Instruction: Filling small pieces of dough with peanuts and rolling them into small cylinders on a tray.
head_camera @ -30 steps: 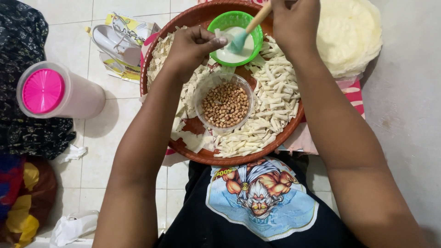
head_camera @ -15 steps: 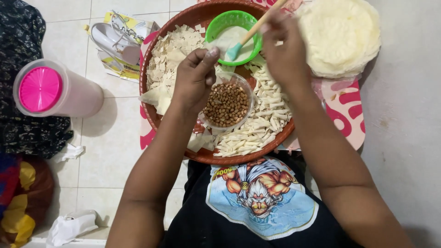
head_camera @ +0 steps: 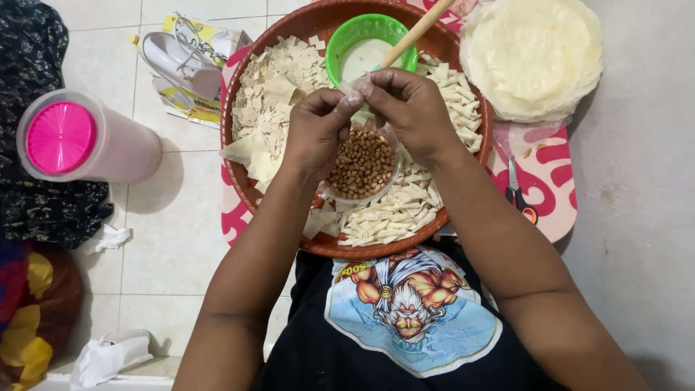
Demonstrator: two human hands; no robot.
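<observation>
My left hand (head_camera: 316,130) and my right hand (head_camera: 407,110) meet above a clear bowl of brown peanuts (head_camera: 363,168), and their fingertips pinch one small pale dough wrapper (head_camera: 353,88) between them. Both hover over a round brown tray (head_camera: 239,174). Flat cut wrapper squares (head_camera: 266,94) cover the tray's left side, and rolled filled pieces (head_camera: 394,213) lie on its right and front. A green bowl of white paste (head_camera: 362,51) with a wooden stick (head_camera: 416,32) in it sits at the tray's far edge.
A stack of round pale wrappers (head_camera: 532,54) lies to the right, on a pink patterned mat (head_camera: 550,181) with scissors (head_camera: 517,192). A clear jar with a pink lid (head_camera: 72,141) stands on the tiled floor at left. Dark cloth (head_camera: 29,87) and a sandal (head_camera: 181,61) lie beyond.
My right hand left the stick in the green bowl and came down to meet my left hand. Both now pinch the wrapper over the peanut bowl.
</observation>
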